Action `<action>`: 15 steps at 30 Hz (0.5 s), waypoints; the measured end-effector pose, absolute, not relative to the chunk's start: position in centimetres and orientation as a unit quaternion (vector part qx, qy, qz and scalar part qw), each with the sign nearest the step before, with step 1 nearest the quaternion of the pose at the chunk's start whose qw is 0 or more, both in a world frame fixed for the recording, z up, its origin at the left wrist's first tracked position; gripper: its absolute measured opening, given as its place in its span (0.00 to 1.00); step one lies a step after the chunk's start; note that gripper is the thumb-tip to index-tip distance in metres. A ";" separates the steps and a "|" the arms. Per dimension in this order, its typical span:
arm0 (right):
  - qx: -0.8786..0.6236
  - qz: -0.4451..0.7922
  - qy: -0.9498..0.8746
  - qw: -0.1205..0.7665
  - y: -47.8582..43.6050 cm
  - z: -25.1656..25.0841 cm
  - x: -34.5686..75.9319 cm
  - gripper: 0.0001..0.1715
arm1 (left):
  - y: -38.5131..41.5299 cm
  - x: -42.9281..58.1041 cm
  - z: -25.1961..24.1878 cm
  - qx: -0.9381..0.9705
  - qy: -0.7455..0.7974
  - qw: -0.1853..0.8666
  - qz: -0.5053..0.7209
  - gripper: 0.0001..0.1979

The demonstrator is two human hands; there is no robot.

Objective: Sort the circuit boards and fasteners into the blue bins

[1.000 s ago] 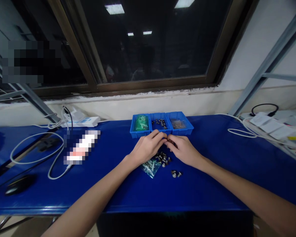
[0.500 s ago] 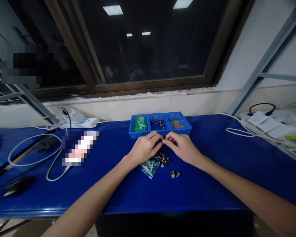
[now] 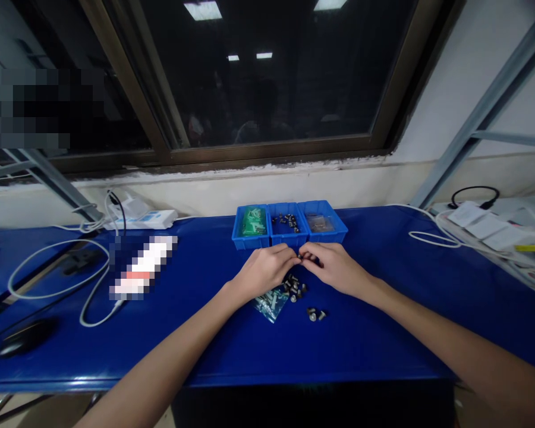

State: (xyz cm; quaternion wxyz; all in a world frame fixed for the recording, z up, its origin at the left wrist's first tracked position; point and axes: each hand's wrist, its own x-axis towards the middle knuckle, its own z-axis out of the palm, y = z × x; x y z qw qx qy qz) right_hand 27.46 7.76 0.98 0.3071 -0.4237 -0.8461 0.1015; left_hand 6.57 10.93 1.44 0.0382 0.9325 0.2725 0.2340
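Where left hand (image 3: 263, 272) and right hand (image 3: 334, 270) curl together, tiny dark fasteners (image 3: 303, 257), grip unclear.

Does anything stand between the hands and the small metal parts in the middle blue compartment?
Only the compartment's front wall does: the left hand and right hand are just in front of it, and the small metal parts lie behind it.

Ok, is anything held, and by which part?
Left hand and right hand seem to pinch a small dark piece at their fingertips; what it is cannot be told.
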 end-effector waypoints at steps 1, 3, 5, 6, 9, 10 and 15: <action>-0.424 0.077 -0.853 0.294 7.7 1.1 27.6 0.07 | 10.8 6.6 1.5 0.931 0.277 0.046 0.235 0.17; -0.434 0.008 -0.858 0.275 7.8 1.6 27.5 0.10 | 10.7 6.7 1.7 0.918 0.296 0.062 0.255 0.16; -0.455 -0.069 -0.850 0.257 8.6 2.6 27.2 0.14 | 10.7 6.7 2.0 0.898 0.318 0.080 0.294 0.14; -0.465 -0.101 -0.845 0.243 9.2 3.3 26.9 0.14 | 10.9 6.6 2.1 0.887 0.327 0.087 0.313 0.12; -0.501 -0.137 -0.832 0.196 11.6 5.0 26.1 0.12 | 11.4 6.1 2.3 0.871 0.340 0.083 0.345 0.09; -0.511 -0.136 -0.827 0.193 12.1 5.4 25.9 0.12 | 11.6 6.0 2.3 0.870 0.342 0.076 0.346 0.09; -0.473 -0.052 -0.838 0.266 11.0 4.6 26.2 0.14 | 11.9 5.4 2.8 0.888 0.334 0.059 0.312 0.09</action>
